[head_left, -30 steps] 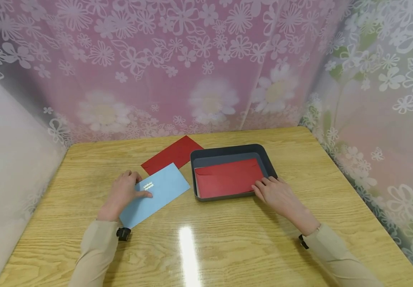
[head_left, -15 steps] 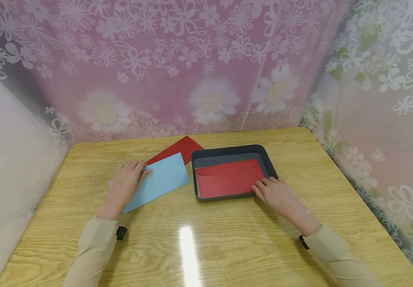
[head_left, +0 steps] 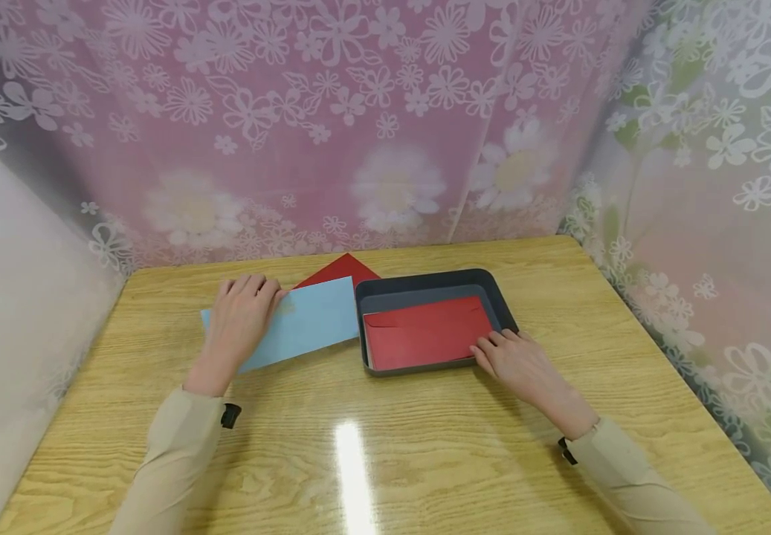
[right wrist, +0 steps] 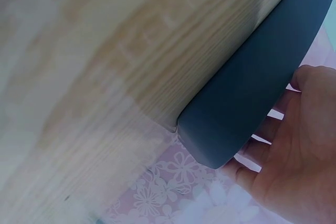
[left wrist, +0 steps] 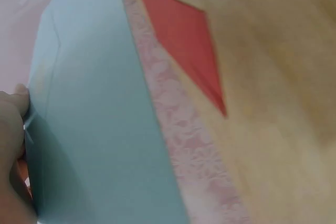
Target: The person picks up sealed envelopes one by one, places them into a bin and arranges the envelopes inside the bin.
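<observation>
My left hand [head_left: 241,316] pinches a light blue envelope [head_left: 311,321] along its upper edge. The envelope slants up off the table, and its right end reaches the left rim of a dark grey tray [head_left: 435,280]. In the left wrist view the blue envelope [left wrist: 100,87] fills the left half, with part of the left hand [left wrist: 11,129] at its edge. Inside the tray lies a red envelope [head_left: 428,332], with a pale edge showing under its left end. My right hand [head_left: 515,364] grips the tray's near right corner; the right wrist view shows its fingers hooked over the rim [right wrist: 273,100].
Another red envelope [head_left: 341,271] lies on the wooden table [head_left: 439,461] behind the blue one, partly covered by it in the head view. Flowered curtains [head_left: 385,134] stand at the table's back and right, with a pale sheet [head_left: 17,319] at the left.
My left hand has raised the blue envelope, turned it closer to level and brought its right end over to the tray. The right hand and the tray have stayed put.
</observation>
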Motion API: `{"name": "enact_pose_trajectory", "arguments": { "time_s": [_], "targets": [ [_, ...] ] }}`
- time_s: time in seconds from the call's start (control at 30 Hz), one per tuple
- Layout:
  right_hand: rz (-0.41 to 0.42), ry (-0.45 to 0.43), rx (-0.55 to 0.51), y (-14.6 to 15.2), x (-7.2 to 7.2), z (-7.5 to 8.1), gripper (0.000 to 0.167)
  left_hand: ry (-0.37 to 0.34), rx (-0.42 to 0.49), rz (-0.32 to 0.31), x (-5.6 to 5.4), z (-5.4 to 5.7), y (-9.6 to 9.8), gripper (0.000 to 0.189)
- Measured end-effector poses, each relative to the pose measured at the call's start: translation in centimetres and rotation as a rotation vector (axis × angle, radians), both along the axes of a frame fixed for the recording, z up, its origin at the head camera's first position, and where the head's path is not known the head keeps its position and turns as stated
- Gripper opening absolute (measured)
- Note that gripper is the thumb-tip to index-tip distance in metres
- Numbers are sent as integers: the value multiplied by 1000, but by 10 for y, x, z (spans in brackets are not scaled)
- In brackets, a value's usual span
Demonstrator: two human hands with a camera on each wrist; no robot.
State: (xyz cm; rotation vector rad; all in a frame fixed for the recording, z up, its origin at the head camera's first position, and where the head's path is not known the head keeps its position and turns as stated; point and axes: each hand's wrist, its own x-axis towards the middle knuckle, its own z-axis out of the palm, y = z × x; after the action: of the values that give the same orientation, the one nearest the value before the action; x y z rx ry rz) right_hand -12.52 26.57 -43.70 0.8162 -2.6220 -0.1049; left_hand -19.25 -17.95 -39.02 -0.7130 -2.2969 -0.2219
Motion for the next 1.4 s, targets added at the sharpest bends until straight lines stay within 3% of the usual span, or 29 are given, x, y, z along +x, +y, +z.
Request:
{"name": "enact_pose_trajectory", "arguments": {
  "time_s": [0.13, 0.3, 0.5, 0.73, 0.93, 1.13, 1.23, 1.4],
  "targets": [
    [1, 8, -1, 0, 0, 0, 18, 25, -2, 25, -3, 17, 6, 20],
    [3, 22, -2, 1, -1, 0, 19, -18, 34, 33, -8, 31, 15, 20],
    [-7, 5, 3, 2, 0, -1, 20, -81, 39, -15, -16, 38, 39, 22],
    [-4, 8, 20, 1, 1, -1, 19, -84, 53, -73, -28, 42, 85, 22],
    [-6, 11, 25, 0, 1, 0, 17, -92, 50, -111, -37, 40, 128, 21],
    [5, 30, 12, 1, 0, 0, 20, -160, 51, -212, -39, 33, 165, 16],
    [-2, 29, 20, 1, -1, -1, 21, -206, 27, -243, -39, 25, 180, 15],
    [-2, 35, 16, 1, -1, -1, 26, -288, -32, -237, -39, 8, 199, 16]
  ]
}}
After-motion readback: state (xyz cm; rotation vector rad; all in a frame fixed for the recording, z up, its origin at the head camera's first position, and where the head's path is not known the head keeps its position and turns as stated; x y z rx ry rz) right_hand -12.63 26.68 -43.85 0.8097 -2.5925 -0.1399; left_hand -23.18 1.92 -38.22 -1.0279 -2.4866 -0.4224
